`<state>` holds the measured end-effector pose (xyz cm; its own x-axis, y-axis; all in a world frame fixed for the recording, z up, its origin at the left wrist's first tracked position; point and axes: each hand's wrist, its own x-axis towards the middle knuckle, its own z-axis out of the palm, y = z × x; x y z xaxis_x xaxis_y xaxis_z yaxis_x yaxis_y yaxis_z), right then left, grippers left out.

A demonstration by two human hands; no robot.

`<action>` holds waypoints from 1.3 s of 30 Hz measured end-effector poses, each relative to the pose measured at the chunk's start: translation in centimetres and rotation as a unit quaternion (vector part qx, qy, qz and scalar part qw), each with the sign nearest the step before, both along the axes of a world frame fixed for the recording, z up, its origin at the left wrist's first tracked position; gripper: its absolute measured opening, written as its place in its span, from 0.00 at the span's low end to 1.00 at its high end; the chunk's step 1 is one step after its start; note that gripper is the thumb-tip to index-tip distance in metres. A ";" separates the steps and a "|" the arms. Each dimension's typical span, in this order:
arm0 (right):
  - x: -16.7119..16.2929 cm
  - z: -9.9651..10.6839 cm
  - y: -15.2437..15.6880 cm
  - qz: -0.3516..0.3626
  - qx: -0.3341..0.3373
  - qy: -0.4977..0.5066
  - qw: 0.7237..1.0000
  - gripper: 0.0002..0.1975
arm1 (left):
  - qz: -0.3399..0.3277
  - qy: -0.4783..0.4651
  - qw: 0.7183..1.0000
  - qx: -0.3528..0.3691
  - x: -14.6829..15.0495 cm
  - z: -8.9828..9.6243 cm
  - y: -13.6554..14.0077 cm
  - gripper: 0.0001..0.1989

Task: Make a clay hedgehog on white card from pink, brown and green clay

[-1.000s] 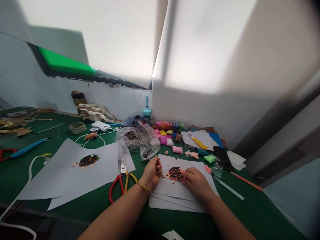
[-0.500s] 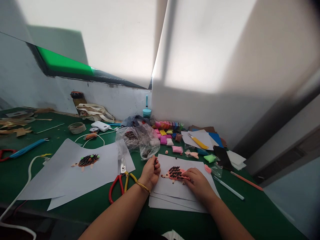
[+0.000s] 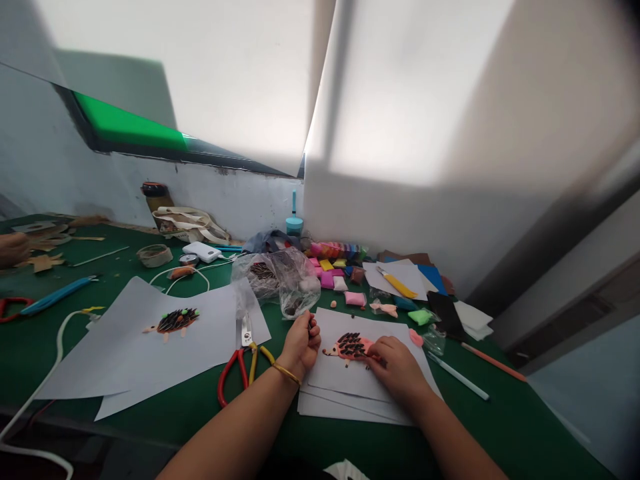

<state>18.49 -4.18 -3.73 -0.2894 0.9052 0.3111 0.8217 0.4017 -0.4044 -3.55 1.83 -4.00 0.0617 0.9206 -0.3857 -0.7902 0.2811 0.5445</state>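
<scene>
Pink hedgehog (image 3: 351, 346), plus new co-wkr hand (image 3: 14, 249)

"Can you read any words, brand names or numbers here?"
"No, none."
"What about labels or signs?"
"None that I can read, either."

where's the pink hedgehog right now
In the head view, the pink hedgehog is just right of centre, on the paper between the left hand and the right hand, whose fingers are at its rear end.
</scene>
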 end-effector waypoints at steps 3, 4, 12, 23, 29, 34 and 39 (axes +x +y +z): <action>0.0 -0.1 0.0 -0.003 0.004 0.001 1.000 0.06 | -0.001 0.003 1.000 0.008 0.0 -0.2 0.0 0.09; 0.0 -0.1 0.0 -0.003 0.004 0.003 1.000 0.06 | -0.001 0.003 1.000 0.011 0.0 -0.2 0.0 0.09; 0.1 -0.2 -0.1 -0.052 -0.049 0.045 0.996 0.08 | -0.002 0.005 1.000 0.012 0.0 -0.2 0.1 0.08; 0.0 -0.1 -0.2 -0.053 -0.084 0.106 0.989 0.11 | -0.007 0.005 1.000 0.006 0.1 0.1 -0.1 0.08; 0.0 0.0 -0.2 -0.035 -0.068 0.096 0.992 0.09 | -0.006 0.007 1.000 0.008 0.1 0.0 0.0 0.08; -0.3 0.2 -0.3 -0.016 -0.033 0.079 0.996 0.08 | -0.005 0.007 1.000 0.010 0.1 -0.1 0.0 0.08; -0.4 -0.3 -0.1 -0.005 0.004 0.068 0.998 0.09 | -0.008 0.008 1.000 0.010 0.1 -0.1 0.0 0.08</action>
